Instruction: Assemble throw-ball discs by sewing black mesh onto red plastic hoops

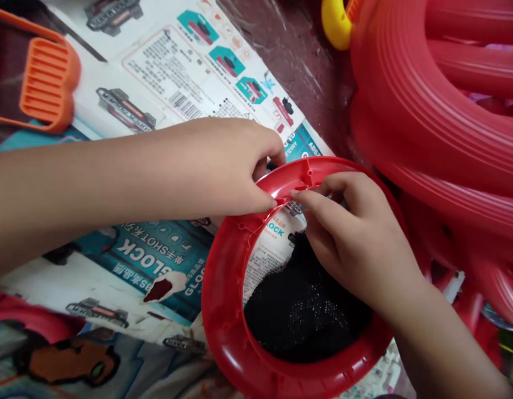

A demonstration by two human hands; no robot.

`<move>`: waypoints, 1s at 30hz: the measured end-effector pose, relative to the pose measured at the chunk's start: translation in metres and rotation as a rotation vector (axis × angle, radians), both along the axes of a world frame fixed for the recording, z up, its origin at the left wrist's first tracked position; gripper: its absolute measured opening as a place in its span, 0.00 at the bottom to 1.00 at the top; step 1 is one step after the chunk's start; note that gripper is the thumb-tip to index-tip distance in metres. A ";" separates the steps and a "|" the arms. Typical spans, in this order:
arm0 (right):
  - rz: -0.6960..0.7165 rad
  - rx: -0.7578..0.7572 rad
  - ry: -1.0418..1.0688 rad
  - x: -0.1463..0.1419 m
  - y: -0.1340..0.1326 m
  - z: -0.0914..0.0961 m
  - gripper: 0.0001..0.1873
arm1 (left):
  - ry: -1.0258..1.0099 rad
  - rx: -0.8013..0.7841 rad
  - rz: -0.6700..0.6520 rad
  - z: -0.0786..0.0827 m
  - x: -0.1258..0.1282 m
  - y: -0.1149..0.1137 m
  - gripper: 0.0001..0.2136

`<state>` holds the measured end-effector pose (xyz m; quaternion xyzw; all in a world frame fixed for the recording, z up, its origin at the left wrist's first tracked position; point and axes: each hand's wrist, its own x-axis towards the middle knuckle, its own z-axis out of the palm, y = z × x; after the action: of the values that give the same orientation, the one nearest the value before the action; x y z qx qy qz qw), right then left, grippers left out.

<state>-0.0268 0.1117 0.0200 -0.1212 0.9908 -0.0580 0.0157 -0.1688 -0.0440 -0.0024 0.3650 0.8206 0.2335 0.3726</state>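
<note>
Currently, the red ring (225, 310) is lying over printed cardboard (165, 72) and black fabric (298, 310), mostly nearer the body than the fingertips. Left hand (235, 166) is grasping the far rim, thumb inward. Right hand (358, 235) is touching the inner edge just beside that thumb; cannot tell whether pinching. Ring is appearing round, offering no long axis; neither hand is clearly nearer.

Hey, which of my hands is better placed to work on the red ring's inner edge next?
Probably your right hand: it reaches over the opening of the red ring to the inner edge. Your left hand seems busy holding the ring, thumb near that edge, fingers at the outer rim.
</note>
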 end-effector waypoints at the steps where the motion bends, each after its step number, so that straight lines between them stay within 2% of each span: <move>1: -0.010 -0.031 -0.005 -0.001 0.000 0.001 0.13 | 0.013 0.004 0.005 0.000 0.000 0.000 0.16; 4: -0.071 -0.093 0.043 -0.003 0.006 0.007 0.13 | 0.004 0.007 0.009 0.000 0.000 0.000 0.17; 7: -0.134 -0.085 0.077 -0.003 0.012 0.010 0.12 | -0.047 -0.025 -0.010 0.004 0.000 0.000 0.18; 12: -0.132 -0.014 0.002 -0.001 0.014 0.003 0.14 | -0.061 -0.081 -0.006 0.010 0.000 0.000 0.16; 16: -0.117 0.023 -0.032 -0.003 0.011 -0.004 0.15 | -0.055 -0.045 -0.044 0.009 0.000 0.000 0.15; 20: -0.110 0.043 -0.017 0.002 0.006 0.005 0.16 | -0.015 -0.023 -0.036 0.006 0.001 -0.002 0.17; 22: -0.096 0.050 0.021 0.013 0.004 0.020 0.17 | 0.021 -0.006 -0.035 0.004 0.003 -0.003 0.18; 25: -0.130 0.078 0.086 0.048 0.004 0.051 0.17 | -0.010 -0.006 -0.057 0.005 0.005 -0.007 0.17; 28: -0.310 0.101 0.219 0.097 0.002 0.072 0.19 | -0.035 0.022 -0.076 0.005 0.007 -0.012 0.18; 30: -0.438 0.081 0.272 0.126 -0.003 0.072 0.17 | -0.091 0.026 -0.054 0.007 0.008 -0.014 0.18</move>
<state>0.0993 0.1086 0.0924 0.0904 0.9879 -0.0034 -0.1260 -0.1605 -0.0580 0.0043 0.3807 0.7895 0.2505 0.4110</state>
